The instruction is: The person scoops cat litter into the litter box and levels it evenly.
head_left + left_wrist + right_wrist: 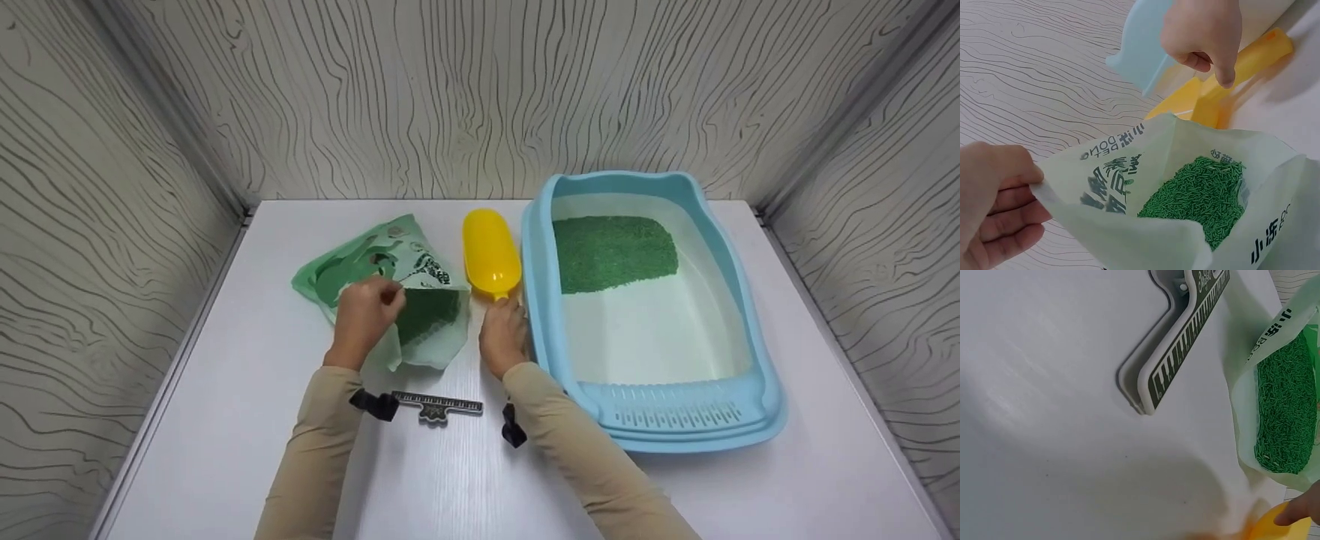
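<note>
- Yellow scoop [491, 251]: smooth, glossy, seemingly plastic, with an elongated, round-ended bowl and a narrower, rod-like handle. It is located between the bag and the tray, just beside the tray's left wall.
- Orientation of scoop: the long axis runs from near to far, leaning slightly left at the far end. The bowl points toward the back panel, the handle toward the person.
- Right hand [504, 337]: fingers curled at the scoop's handle, gripping it just behind the bowl.
- Bag [341, 274]: thin, pale green, flexible film, creased, printed with dark characters and a picture. Its long axis lies diagonally; the open mouth faces near and right, the body extends far and left.
- Green pellets [1202, 194] inside the bag: short, slender rods, loosely heaped.
- Left hand [366, 319]: pinches the bag's mouth at its left edge between thumb and fingers.
- Blue tray [544, 300]: rigid, rounded rectangle with raised, curved rim and a slotted near ledge; a green layer [615, 253] of granular texture covers the far left part of its pale floor.
- Clip [439, 403]: straight bar with piano-key pattern, near the bag on the white table [442, 480].
- Back panel [465, 97]: pale, with dark wood-grain lines.
</note>
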Available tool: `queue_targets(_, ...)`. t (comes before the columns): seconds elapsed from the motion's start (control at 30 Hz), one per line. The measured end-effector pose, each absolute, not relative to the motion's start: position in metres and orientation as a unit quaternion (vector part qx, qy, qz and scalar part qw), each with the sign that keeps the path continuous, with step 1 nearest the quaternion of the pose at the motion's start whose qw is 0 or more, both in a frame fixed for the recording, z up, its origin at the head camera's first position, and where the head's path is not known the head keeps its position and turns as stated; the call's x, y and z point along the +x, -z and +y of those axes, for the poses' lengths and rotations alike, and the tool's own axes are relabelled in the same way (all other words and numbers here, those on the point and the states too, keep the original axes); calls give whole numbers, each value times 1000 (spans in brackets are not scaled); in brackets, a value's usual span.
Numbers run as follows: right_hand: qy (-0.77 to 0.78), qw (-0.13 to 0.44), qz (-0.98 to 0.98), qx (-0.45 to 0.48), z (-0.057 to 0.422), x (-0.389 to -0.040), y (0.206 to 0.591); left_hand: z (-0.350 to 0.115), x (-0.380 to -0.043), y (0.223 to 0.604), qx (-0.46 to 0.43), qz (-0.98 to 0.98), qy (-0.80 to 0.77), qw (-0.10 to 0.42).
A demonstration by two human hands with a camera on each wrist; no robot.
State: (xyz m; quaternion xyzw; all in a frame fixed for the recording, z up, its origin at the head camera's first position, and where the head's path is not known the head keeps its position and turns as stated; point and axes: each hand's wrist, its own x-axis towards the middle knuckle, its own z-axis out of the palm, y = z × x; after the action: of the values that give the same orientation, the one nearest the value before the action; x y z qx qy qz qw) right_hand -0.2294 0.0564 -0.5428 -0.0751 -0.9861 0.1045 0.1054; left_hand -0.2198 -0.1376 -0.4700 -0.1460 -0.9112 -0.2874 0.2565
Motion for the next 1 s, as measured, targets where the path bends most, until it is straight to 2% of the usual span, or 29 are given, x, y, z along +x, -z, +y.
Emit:
queue_targets(0.6, -191, 84, -963, -171, 53, -233, 559, -139, -221, 471, -144, -910, 303, 244)
queue_targets(1.0, -241, 66, -950, -187, 54, -233, 563, -140, -220, 472, -135, -912, 314, 229)
